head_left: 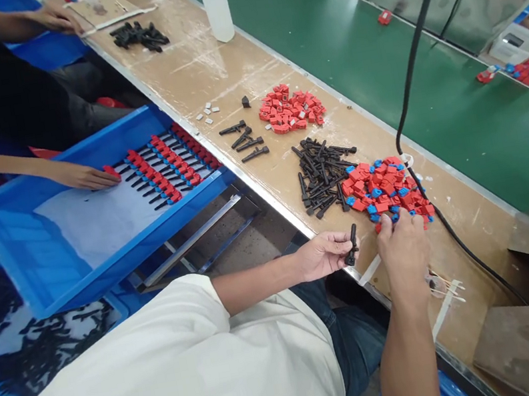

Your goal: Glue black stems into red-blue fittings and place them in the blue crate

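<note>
Near the front edge of the table, my left hand (323,255) pinches a small black plastic part (351,245) shaped like a stick with a stub on its side. My right hand (404,245) reaches into a heap of red and blue plastic pieces (387,184); its fingers are bent at the near side of the heap, and what is between their tips is hidden. Just left of that heap lies a pile of black stick-shaped parts (321,171). Farther back is a pile of plain red pieces (291,109).
A blue tray (118,263) holds rows of joined red, blue and black pieces (154,176); a co-worker's hand (83,174) touches one. A white bottle (215,7) stands by the green conveyor belt (320,46). A black cable (408,86) crosses the table.
</note>
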Available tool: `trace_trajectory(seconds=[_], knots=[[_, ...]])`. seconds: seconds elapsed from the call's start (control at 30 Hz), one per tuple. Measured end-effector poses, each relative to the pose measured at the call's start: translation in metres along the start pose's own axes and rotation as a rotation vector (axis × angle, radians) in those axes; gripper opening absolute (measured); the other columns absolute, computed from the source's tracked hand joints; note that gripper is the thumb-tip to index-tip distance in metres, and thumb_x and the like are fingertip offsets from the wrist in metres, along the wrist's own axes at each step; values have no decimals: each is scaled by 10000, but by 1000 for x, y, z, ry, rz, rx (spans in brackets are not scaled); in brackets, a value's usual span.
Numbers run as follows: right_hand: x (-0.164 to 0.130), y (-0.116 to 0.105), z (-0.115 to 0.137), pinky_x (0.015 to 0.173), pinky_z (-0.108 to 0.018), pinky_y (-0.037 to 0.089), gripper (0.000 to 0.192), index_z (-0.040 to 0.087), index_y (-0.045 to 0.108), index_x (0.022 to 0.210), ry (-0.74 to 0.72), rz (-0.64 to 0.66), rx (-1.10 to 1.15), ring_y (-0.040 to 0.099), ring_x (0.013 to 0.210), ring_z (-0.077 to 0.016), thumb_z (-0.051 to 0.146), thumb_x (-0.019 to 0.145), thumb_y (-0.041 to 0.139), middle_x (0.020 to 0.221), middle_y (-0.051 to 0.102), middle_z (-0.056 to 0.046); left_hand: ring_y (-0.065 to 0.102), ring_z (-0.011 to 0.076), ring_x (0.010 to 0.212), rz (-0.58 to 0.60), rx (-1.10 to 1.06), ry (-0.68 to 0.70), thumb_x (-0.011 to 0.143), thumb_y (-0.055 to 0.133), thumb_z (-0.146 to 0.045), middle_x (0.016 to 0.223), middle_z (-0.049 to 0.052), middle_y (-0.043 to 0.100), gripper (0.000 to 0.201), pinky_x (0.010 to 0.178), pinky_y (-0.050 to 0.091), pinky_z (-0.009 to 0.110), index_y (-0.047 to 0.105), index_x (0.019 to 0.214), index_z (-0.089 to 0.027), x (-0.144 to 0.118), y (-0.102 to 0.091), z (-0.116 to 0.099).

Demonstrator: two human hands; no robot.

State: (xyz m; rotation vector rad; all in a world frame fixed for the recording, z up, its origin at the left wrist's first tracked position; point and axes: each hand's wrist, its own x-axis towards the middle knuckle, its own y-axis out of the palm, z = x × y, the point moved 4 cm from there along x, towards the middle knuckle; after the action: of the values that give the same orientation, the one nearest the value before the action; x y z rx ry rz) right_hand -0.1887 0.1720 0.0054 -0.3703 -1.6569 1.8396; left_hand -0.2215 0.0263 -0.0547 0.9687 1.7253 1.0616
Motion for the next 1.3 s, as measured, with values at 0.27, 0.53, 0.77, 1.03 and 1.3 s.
trace_trajectory(seconds=[0.27,0.53,0.77,1.03,1.3], knots=[[-11,11,-3,823,-406,453,433,143,639,1016,-178,-5,270,555,887,-261,523,917,455,977,573,-149,623,94,678,-7,-11,2,686,843,-164,754,52,641,252,627,448,178,686,855,-64,-1,-7,-7],[-40,14,-15,565,-319,478,597,153,607,995,159,203,647,565,536,-172,696,753,661,663,621,-20,615,92,680,42,-29,3,688,838,-151,734,47,623,235,650,469,167,678,831,-56,-6,5,-15],[-97,16,-6,319,-181,229,629,117,680,975,602,-28,1296,341,343,-29,628,633,813,619,592,42,602,98,676,93,-158,-97,714,769,-110,729,57,601,179,586,450,158,665,849,-58,-10,20,12],[-126,5,17,387,-168,316,594,151,660,1213,651,-162,1503,385,442,-37,579,804,716,637,512,62,608,111,668,63,-135,-47,712,770,-136,725,54,602,188,588,461,179,642,836,-76,-15,34,20],[-142,-26,7,458,-191,410,434,175,685,1231,520,-113,1507,491,533,-69,381,851,731,691,588,12,562,71,558,-11,155,-24,602,913,-320,688,35,634,406,485,384,166,642,795,-87,-17,35,9]])
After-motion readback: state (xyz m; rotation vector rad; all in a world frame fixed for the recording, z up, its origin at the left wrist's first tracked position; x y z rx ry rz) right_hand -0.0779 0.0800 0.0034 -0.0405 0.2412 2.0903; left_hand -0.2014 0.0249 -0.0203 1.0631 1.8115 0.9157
